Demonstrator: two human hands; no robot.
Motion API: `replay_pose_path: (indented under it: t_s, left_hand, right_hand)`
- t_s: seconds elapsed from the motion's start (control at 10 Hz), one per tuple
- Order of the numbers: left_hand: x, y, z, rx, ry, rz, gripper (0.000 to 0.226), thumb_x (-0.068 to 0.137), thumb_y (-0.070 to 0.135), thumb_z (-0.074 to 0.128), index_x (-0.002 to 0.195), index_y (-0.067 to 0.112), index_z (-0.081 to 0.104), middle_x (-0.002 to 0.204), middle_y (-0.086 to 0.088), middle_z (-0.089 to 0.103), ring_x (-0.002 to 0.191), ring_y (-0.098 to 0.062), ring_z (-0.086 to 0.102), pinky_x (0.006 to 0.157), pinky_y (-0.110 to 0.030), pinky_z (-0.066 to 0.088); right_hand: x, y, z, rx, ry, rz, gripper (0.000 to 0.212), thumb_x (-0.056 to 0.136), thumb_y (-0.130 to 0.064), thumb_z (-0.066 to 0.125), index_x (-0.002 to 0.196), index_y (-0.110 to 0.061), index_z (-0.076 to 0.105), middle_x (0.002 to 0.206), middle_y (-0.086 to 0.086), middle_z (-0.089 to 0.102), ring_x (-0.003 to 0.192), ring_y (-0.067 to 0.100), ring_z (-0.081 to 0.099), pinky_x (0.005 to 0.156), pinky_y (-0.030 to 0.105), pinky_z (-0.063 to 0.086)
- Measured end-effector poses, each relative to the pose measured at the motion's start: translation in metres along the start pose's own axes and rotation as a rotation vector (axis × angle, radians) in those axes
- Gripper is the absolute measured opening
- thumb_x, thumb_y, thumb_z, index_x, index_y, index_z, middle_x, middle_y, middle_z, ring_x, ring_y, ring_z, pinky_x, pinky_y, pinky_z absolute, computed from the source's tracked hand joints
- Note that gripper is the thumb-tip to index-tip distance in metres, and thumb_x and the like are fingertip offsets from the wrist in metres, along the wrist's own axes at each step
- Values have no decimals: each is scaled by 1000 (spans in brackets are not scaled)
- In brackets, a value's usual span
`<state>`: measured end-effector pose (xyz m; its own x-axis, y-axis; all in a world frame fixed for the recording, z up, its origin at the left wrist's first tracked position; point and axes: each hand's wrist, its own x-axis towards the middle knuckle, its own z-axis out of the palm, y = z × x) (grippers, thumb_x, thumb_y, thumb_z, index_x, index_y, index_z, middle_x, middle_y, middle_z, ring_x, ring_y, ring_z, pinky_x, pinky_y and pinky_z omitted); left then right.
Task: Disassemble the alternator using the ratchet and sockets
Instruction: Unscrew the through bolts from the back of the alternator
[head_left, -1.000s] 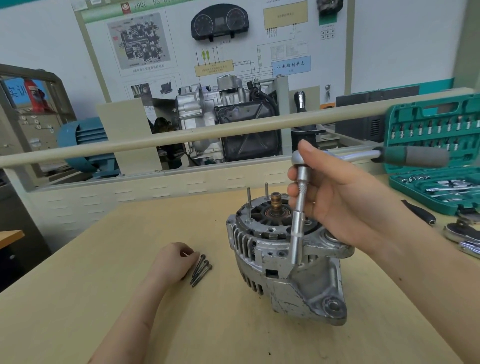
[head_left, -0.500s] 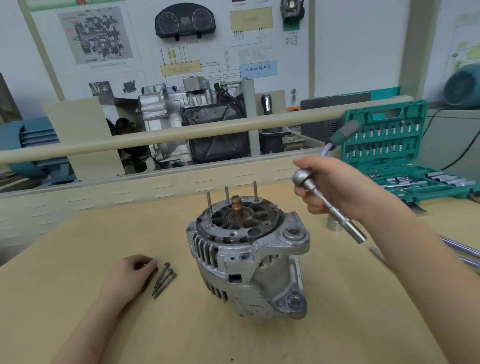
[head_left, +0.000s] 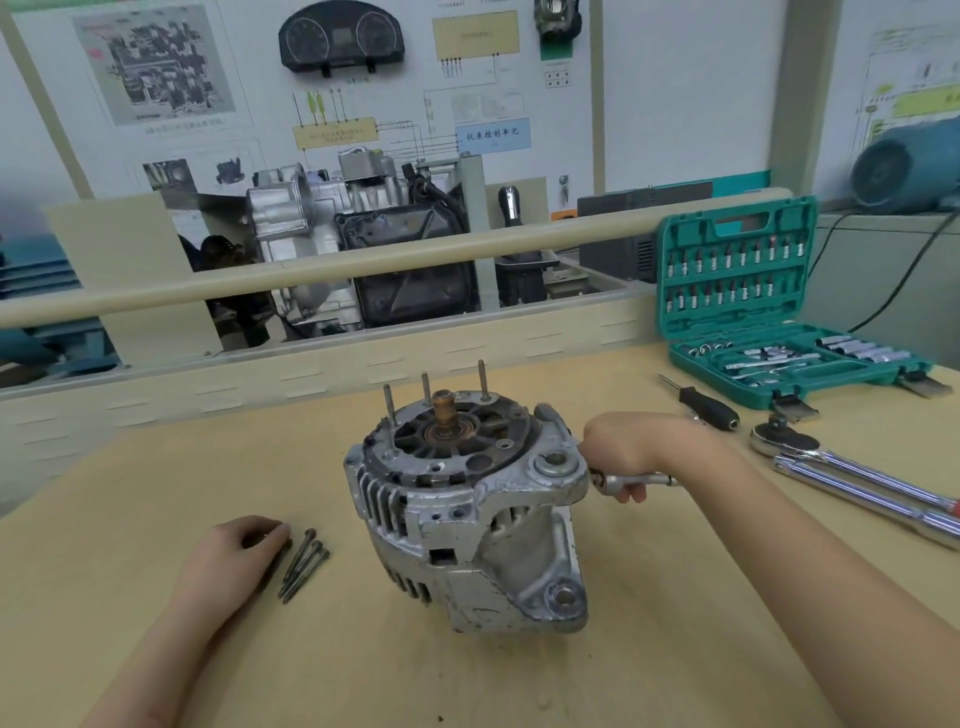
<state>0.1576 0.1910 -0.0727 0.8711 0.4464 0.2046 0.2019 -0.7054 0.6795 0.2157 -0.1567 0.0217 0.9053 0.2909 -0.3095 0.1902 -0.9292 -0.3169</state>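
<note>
While our left hand (head_left: 236, 551) rests with fingers loosely curled beside the loose dark long bolts (head_left: 304, 569), the heavy, rigid grey cast-metal alternator (head_left: 467, 512) stands mid-table; we'd grasp its lugged housing. Our right hand (head_left: 631, 449) grips the chrome ratchet extension (head_left: 631, 480).

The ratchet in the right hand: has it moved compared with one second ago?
Yes. The ratchet came down from above the alternator to table level at its right side, gripped by the right hand.

Left hand (head_left: 228, 553), right hand (head_left: 631, 447): bare, no gloves, rings, watch; forearms bare, no sleeves in view.
</note>
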Motion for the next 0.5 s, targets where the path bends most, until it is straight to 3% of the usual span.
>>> replay_pose_path:
  t_s: [0.1, 0.2, 0.3, 0.4, 0.5]
  left_hand:
    - [0, 2, 0, 15, 9, 9, 12, 88, 19, 59, 83, 14, 68, 88, -8, 66, 86, -27, 58, 76, -32, 41]
    - [0, 3, -1, 10, 9, -4, 11, 88, 19, 59, 82, 15, 67, 87, -9, 66, 86, -27, 58, 76, -32, 41]
    - [-1, 5, -1, 15, 9, -10, 11, 88, 19, 59, 83, 14, 68, 88, -9, 66, 86, -27, 58, 75, -32, 41]
    - [-2, 7, -1, 17, 11, -5, 12, 88, 19, 59, 85, 12, 68, 89, -9, 66, 88, -28, 58, 77, -32, 42]
    - [-5, 10, -1, 38, 19, -7, 14, 89, 20, 57, 86, 12, 69, 87, -7, 65, 85, -25, 56, 72, -30, 38]
  right_hand:
    - [8, 2, 5, -119, -66, 42, 30, 94, -4, 33, 67, -6, 46, 33, 1, 51, 30, 6, 50, 50, 24, 41]
    - [11, 6, 10, -192, -119, 40, 20, 91, 2, 34, 82, -14, 43, 68, 23, 61, 61, 30, 62, 62, 31, 47]
    - [12, 11, 14, -242, -81, 81, 40, 93, -10, 37, 56, -15, 51, 62, 10, 56, 46, 16, 56, 42, 20, 41]
    - [21, 19, 19, -201, 56, 117, 30, 90, -17, 48, 61, -21, 41, 77, 2, 52, 23, -2, 42, 35, 13, 38]
    - [23, 22, 20, -174, 58, 157, 27, 88, -18, 52, 62, -20, 42, 58, -3, 52, 19, -5, 38, 32, 12, 38]
